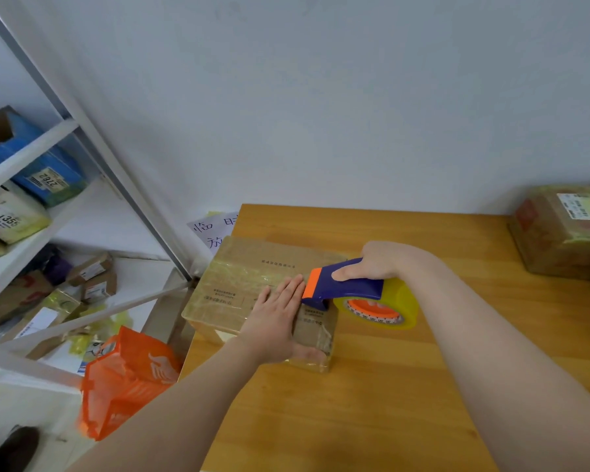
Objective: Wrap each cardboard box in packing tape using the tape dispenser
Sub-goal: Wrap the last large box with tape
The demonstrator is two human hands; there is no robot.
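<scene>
Head view, items as they lie:

- Box [252,287]: you have it on the left edge of the desk [372,386], part of it hanging past the corner. Its top and near end shine with tape already laid.
- Left hand [275,321]: yours lies flat and open on the box top, fingers together and pointing away from you, thumb hooked down the near side. Likely this pins the box so the pull of the tape cannot drag it.
- Dispenser [346,286]: blue body, orange blade end touching the box's right end, yellow roll trailing behind over the desk.
- Right hand [377,264]: you close it over the dispenser's handle from above, wrist bent, forearm running back to you.
- Second box [562,233]: far right of the desk, well apart, already glossy with tape.
- Shelf [48,233]: left, holding parcels.
</scene>
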